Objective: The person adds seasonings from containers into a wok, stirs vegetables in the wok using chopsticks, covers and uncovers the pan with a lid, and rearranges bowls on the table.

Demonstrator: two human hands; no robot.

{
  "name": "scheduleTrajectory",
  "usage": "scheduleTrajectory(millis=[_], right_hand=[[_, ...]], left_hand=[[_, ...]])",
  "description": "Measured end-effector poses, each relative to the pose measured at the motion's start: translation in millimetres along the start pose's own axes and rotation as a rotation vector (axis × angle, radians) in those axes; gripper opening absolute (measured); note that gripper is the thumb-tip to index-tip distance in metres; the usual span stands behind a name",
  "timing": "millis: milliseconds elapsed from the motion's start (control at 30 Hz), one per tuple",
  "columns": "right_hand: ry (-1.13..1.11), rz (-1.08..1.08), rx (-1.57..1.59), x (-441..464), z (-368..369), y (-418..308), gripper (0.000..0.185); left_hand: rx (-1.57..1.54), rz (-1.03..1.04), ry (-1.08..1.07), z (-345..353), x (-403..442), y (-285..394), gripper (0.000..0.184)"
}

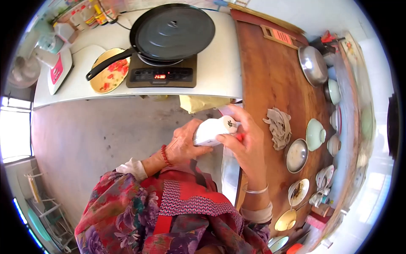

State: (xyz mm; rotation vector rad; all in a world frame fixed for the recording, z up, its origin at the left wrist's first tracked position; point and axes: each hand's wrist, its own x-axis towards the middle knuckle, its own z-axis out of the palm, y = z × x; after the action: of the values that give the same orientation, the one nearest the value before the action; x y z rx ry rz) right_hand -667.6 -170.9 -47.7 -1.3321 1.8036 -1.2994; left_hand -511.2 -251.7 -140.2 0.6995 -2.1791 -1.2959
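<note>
Induction cooker (162, 81), upper centre: red digits (160, 76), I read 26, rest blurred. White container (207, 132), mid-frame: dark leaf-like mark (230, 122). Bottles (89, 17), upper left: labels illegible from here.

Fingers (231, 142) hide part of the white container (208, 131); its dark marking (230, 123) is illegible.

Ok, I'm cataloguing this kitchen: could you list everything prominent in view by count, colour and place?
Rounded container: 1, white, centre of view
Flat rectangular cooker: 1, dark brown, on pale counter
Round long-handled pan: 1, black, on cooker
Round plate: 1, yellowish, left of cooker
Bottles: several, mixed colours, counter's far-left corner
Flat panelled device: 1, white and pink, counter's left end
Crumpled cloth: 1, beige-grey, on wooden table
Round metal basin: 1, silver, table's far end
Bowls: several, green, white, yellow, metallic, table's right side
Left hand: 1, red bracelet, on container
Right hand: 1, silver bangle, on container
</note>
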Motion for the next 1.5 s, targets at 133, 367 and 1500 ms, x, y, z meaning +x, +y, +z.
scheduleTrajectory(millis=[133, 367, 1500], right_hand=[[0.036, -0.270, -0.477, 12, -4, 14, 0.032], [0.018, -0.352, -0.396, -6, -28, 61, 0.020], [0.049, -0.008, 0.255, 58, -70, 46, 0.030]], left_hand=[[0.157, 0.055, 0.014, 10, 8, 6, 0.058], [-0.130, -0.163, -0.458, 13, 14, 5, 0.069], [-0.537, -0.302, -0.172, 0, -21, -13, 0.066]])
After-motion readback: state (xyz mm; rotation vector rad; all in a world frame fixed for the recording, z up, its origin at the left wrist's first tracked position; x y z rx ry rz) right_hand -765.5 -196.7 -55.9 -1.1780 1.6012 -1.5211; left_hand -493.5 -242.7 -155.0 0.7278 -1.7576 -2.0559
